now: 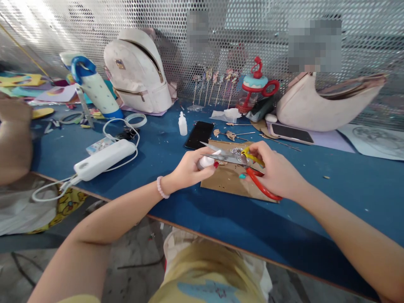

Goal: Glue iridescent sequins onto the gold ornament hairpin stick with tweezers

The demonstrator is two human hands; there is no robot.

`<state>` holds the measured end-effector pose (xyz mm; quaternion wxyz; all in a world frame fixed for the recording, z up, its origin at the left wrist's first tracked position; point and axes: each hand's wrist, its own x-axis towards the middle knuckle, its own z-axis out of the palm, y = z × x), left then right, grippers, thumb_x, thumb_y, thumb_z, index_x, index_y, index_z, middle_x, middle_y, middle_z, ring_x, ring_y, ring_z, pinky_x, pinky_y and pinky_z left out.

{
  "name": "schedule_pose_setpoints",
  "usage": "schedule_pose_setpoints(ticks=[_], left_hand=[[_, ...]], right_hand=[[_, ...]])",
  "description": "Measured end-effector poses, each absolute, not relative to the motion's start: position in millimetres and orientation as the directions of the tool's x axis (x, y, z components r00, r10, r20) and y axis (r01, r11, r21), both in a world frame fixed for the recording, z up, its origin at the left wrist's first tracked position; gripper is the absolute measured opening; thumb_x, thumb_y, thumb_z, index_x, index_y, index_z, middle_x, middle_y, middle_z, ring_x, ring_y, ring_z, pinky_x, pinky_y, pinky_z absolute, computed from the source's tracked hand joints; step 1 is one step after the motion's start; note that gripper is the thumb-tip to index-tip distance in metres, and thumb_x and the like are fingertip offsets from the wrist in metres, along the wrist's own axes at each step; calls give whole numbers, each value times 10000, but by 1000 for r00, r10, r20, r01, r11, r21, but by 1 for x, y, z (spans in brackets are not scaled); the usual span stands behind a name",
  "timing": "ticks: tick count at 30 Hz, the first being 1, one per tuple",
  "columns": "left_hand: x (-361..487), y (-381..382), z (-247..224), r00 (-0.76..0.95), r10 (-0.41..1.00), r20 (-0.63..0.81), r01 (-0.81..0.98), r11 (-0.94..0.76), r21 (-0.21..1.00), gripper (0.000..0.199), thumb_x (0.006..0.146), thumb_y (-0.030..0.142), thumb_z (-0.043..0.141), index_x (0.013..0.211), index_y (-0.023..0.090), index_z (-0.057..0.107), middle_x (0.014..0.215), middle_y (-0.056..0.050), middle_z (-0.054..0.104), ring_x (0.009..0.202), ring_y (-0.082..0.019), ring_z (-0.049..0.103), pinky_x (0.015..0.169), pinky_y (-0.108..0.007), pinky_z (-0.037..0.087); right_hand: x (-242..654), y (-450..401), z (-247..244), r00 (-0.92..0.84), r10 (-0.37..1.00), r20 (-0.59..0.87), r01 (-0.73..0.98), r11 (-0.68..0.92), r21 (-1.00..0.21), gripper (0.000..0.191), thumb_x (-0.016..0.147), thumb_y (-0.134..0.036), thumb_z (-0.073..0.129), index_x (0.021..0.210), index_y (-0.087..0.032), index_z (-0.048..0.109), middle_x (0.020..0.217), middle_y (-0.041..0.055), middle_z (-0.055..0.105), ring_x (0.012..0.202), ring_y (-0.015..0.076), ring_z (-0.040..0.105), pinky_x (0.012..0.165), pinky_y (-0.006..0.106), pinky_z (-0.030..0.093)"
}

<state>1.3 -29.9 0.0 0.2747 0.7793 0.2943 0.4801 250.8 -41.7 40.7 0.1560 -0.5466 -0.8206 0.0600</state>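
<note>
We've got our left hand (pixel 191 168) clamped around a small white bottle (pixel 205 163), up near the middle of the table's near edge and above a piece of brown cardboard (pixel 221 182). Our right hand (pixel 277 168) has its grip closed around the red and yellow handles of the scissors (pixel 227 158). The blades are spread right by the bottle's nozzle; can't tell if metal actually touches plastic. No clue what's inside the bottle either, our fingers cover most of it.

Other containers on the blue table (pixel 347 181): a second white bottle (pixel 182 125) stands upright just beyond the black phone (pixel 199 134), contents not readable from here. Towards the far edge, left of centre, there's a white backpack (pixel 153 94), top zip partly undone, inside too dark to make out. Left of that, a cream and blue flask (pixel 97 92) leans a bit. Right of centre along the far edge is a see-through cup (pixel 245 101) with a red and pale blue lid. Near the far right corner sits a pale handbag (pixel 311 107), top gaping, and we can't see what's in it.
</note>
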Motion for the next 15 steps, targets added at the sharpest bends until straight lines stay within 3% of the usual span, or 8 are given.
schedule_pose_setpoints(ticks=[3, 8, 15], left_hand=[[0, -28, -3, 394, 708, 586, 189, -686, 703, 143, 786, 205, 615, 912, 136, 615, 773, -10, 630, 541, -49, 464, 494, -155, 366], [-1, -27, -3, 444, 682, 581, 143, -694, 705, 135, 834, 230, 595, 933, 141, 618, 746, -8, 613, 548, -54, 473, 506, -164, 367], [-3, -28, -1, 466, 581, 667, 82, -779, 621, 78, 847, 230, 611, 832, 154, 600, 601, 36, 540, 487, -48, 415, 477, -175, 327]], right_hand=[[249, -43, 41, -343, 923, 175, 888, 380, -261, 638, 686, -694, 611, 1075, -218, 438, 969, 121, 682, 708, 274, 653, 557, 345, 456], [248, -46, 42, -357, 920, 165, 871, 391, -298, 628, 688, -647, 637, 1091, -204, 447, 1038, 155, 687, 787, 293, 679, 591, 356, 487], [248, -53, 46, -372, 903, 215, 883, 416, -217, 616, 709, -599, 627, 1139, -196, 446, 1079, 181, 684, 827, 335, 692, 596, 394, 518]])
